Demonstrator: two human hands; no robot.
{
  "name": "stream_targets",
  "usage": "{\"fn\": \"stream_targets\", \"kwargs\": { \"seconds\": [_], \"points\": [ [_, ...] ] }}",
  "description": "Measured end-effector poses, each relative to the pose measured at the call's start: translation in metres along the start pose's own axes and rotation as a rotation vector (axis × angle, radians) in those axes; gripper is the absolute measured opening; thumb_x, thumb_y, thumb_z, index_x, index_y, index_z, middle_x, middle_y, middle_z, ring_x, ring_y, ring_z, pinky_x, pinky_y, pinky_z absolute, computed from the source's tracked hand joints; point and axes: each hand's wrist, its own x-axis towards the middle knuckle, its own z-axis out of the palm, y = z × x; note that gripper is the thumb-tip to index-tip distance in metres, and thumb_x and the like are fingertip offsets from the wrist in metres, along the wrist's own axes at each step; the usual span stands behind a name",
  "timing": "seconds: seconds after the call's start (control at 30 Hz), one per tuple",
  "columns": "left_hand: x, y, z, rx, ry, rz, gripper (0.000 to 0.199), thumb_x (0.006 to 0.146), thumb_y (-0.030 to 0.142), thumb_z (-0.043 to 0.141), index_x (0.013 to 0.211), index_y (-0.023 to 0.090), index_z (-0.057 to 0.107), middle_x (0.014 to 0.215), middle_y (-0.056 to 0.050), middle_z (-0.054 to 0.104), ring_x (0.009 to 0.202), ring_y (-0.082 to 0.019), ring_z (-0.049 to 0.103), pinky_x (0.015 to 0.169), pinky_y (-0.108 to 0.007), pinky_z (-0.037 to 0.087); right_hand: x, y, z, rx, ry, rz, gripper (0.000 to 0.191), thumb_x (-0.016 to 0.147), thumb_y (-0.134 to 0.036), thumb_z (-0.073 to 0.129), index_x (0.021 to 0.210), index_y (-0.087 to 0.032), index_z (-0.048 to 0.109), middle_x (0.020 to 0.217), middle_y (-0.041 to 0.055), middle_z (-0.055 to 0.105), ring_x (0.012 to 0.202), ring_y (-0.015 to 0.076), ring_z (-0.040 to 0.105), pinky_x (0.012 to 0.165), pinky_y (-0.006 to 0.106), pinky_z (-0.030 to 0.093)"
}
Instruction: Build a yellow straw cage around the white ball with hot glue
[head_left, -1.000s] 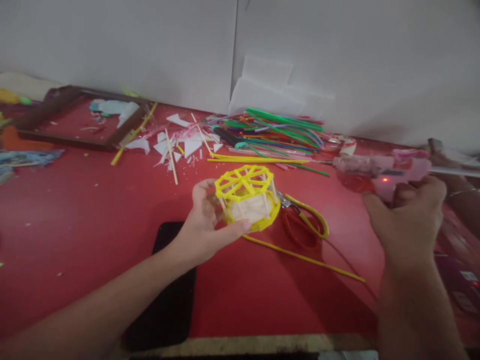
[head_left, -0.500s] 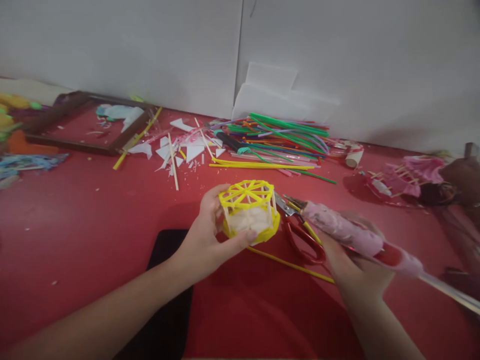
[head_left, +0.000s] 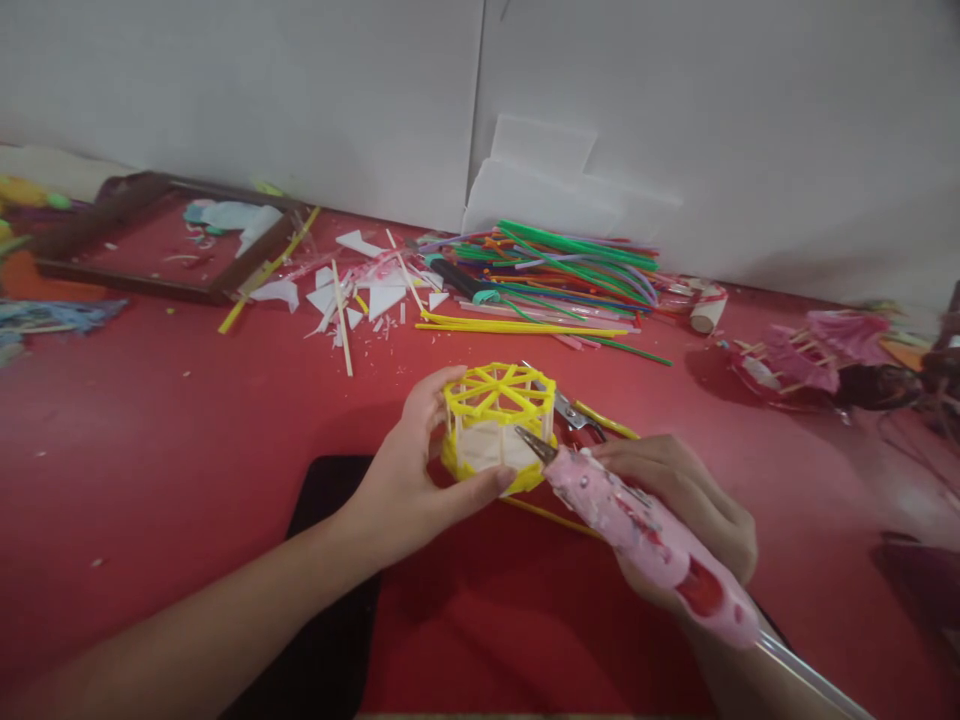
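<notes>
Around the left side of a small yellow-and-white openwork structure (head_left: 498,392) is my left hand (head_left: 409,465), its thumb along the lower front edge. The structure has a spoked yellow top, thin pale posts and a yellow-rimmed base. My right hand (head_left: 679,500) grips a pink glue gun (head_left: 637,530), with a clear stick coming out of its rear end. The gun's metal tip is at the front right of the structure; whether it touches cannot be made out. Scissors (head_left: 574,420) lie behind the gun, partly hidden, beside a yellow stem (head_left: 607,421).
Colourful pipe cleaners (head_left: 570,270) lie near the wall, with white scraps (head_left: 386,298) to their left. A brown frame (head_left: 127,283) is at the far left. A pink model (head_left: 802,355) stands at the right. A black flat object (head_left: 330,560) lies under my left forearm.
My right hand has brought the glue gun left, its tip now at the structure and covering the scissors' handles. The structure has turned and shifted slightly right in my left hand.
</notes>
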Motion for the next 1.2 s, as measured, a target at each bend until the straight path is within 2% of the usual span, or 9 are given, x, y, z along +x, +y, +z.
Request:
{"fn": "stream_targets", "kwargs": {
  "seconds": [0.17,0.37,0.6,0.87,1.0,1.2],
  "points": [
    [-0.0004,-0.003,-0.0004,0.074,0.009,0.009,0.085,0.08,0.039,0.084,0.145,0.026,0.03,0.142,-0.015,0.057,0.126,-0.033,0.064,0.113,-0.055,0.05,0.0016,0.0007,0.0009,0.009,0.001,-0.063,0.029,0.08,-0.004,0.066,0.108,-0.013,0.066,0.097,0.0095,0.073,0.088,0.0221,0.068,0.077,0.038,0.056],
    [0.0019,-0.0016,0.0004,0.027,-0.006,0.029,0.082,0.081,0.036,0.083,0.145,0.028,0.033,0.144,-0.013,0.057,0.127,-0.031,0.065,0.107,-0.048,0.056,0.0027,0.0008,0.0,0.008,0.002,-0.059,0.022,0.083,-0.011,0.064,0.105,-0.012,0.066,0.092,0.0088,0.069,0.083,0.0203,0.065,0.074,0.037,0.053],
    [0.0009,-0.0022,0.0008,0.009,-0.001,0.041,0.082,0.081,0.033,0.084,0.146,0.027,0.034,0.148,-0.014,0.054,0.134,-0.033,0.06,0.112,-0.05,0.052,0.0034,0.0027,-0.0001,-0.004,-0.006,-0.063,0.018,0.087,-0.019,0.063,0.105,-0.015,0.065,0.089,0.0082,0.07,0.081,0.0212,0.064,0.073,0.038,0.053],
    [0.0024,-0.0006,0.0007,0.031,0.005,0.038,0.083,0.08,0.035,0.084,0.146,0.028,0.034,0.144,-0.012,0.056,0.131,-0.032,0.062,0.111,-0.048,0.054,0.0049,0.0007,-0.0014,-0.043,0.017,-0.058,0.016,0.088,-0.02,0.061,0.104,-0.019,0.064,0.083,0.0061,0.068,0.075,0.021,0.064,0.068,0.037,0.053],
    [0.0027,-0.0014,0.0,0.053,0.005,0.036,0.082,0.08,0.035,0.084,0.146,0.028,0.035,0.145,-0.012,0.055,0.132,-0.032,0.061,0.11,-0.047,0.055,0.0061,0.0004,-0.0021,-0.052,0.022,-0.075,0.015,0.087,-0.016,0.059,0.1,-0.019,0.064,0.083,0.0052,0.068,0.074,0.0198,0.064,0.066,0.036,0.053],
    [0.0021,-0.0009,0.0,0.064,0.0,0.052,0.082,0.081,0.035,0.084,0.146,0.026,0.035,0.144,-0.013,0.056,0.13,-0.031,0.062,0.109,-0.047,0.054,0.004,0.0024,-0.0013,-0.03,0.006,-0.077,0.017,0.087,-0.02,0.063,0.104,-0.016,0.064,0.085,0.0079,0.069,0.077,0.0213,0.064,0.069,0.037,0.053]
  ]
}}
